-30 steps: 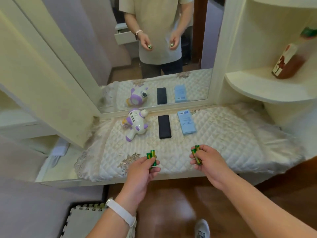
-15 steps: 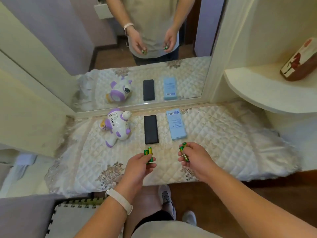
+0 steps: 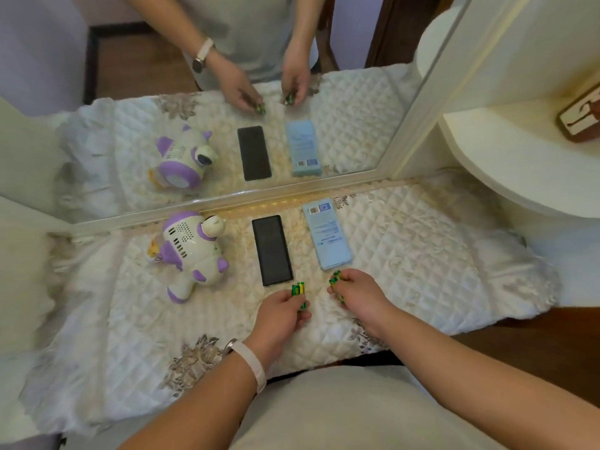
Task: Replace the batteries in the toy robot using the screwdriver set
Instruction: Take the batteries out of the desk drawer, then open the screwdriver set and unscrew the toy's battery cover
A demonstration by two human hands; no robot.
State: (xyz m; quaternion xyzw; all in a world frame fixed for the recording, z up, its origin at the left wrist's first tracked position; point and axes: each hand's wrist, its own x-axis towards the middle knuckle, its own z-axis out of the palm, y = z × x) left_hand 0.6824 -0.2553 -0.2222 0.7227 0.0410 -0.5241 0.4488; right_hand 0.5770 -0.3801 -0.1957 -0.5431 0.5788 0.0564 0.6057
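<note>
- Nearest, two bare forearms reach in over a pale-clad torso; a white wristband (image 3: 250,362) circles the left wrist.
- Left hand (image 3: 282,315): fingers and thumb pinch green batteries (image 3: 298,290), ends pointing away from the body. Right hand (image 3: 360,297): fingers curled round further batteries (image 3: 335,279); their number cannot be told. The hands stand apart, side by side.
- Change: a second ago both hands hung at the front edge of the surface; they have since moved forward and down, low over the quilted cloth (image 3: 422,254). Whether they touch it is unclear. The view has also tilted downward.
- Meaning, as a judgement: the batteries are likely to be set down, freeing the hands for a screwdriver. No opening step is done yet.
- Just beyond the left hand lies a flat black slab (image 3: 272,250); just beyond the right, a pale blue box (image 3: 327,233) with a barcode. Which of them holds the screwdriver set cannot be told.
- Toy robot (image 3: 191,251): white and purple, lying grille side up at the left of the cloth, near the mirror, untouched and unmoved.
- Mirror frame (image 3: 292,190): runs along the back; the glass repeats toy, slab, box and hands.
- Right: a curved cream shelf (image 3: 503,164) carrying a brown-and-white carton (image 3: 581,118). Wooden floor (image 3: 535,345) shows below.
</note>
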